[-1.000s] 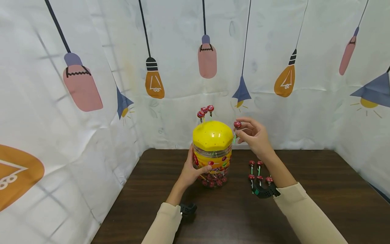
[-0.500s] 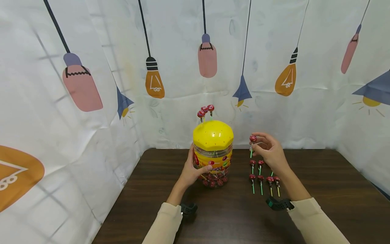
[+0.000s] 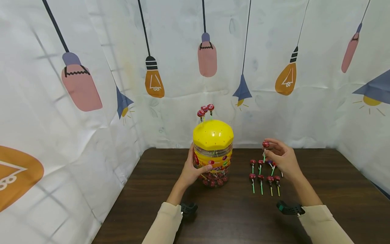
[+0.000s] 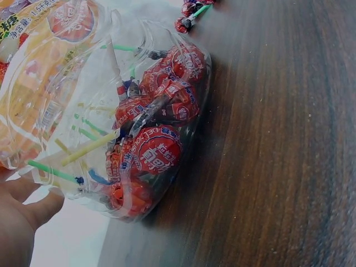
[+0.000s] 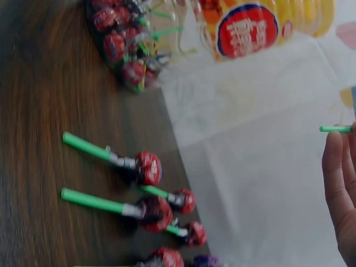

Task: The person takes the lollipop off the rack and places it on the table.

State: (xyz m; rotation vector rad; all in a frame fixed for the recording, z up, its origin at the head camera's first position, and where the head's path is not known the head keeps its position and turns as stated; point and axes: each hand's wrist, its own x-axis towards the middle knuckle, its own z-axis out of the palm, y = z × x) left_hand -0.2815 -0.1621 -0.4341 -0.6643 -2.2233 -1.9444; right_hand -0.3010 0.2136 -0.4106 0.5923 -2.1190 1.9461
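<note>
My left hand (image 3: 190,173) grips the side of a clear candy jar (image 3: 217,162), its thumb lying across the printed label. The jar stands upright under a yellow lid (image 3: 213,135) dotted with small holes. Three lollipops (image 3: 200,113) stick up from the lid's far left part. More red-wrapped lollipops (image 4: 158,149) fill the jar's bottom in the left wrist view. At the right, my right hand (image 3: 283,159) pinches a red lollipop (image 3: 265,144) by its green stick, head up, above the far row on the table. The right wrist view shows only that lollipop's stick (image 5: 334,129) at the fingertips.
Right of the jar, several lollipops lie on the dark wooden table (image 3: 231,217) in two rows, a near row (image 3: 261,178) and a far row (image 3: 252,162). Some in the far row lie close together. Behind the table's back edge hangs a white cloth (image 3: 176,125) printed with lamps.
My right hand, pinching the lollipop, has moved away from the jar's lid, rightward and down to above the far row. My left hand and the jar have stayed in place.
</note>
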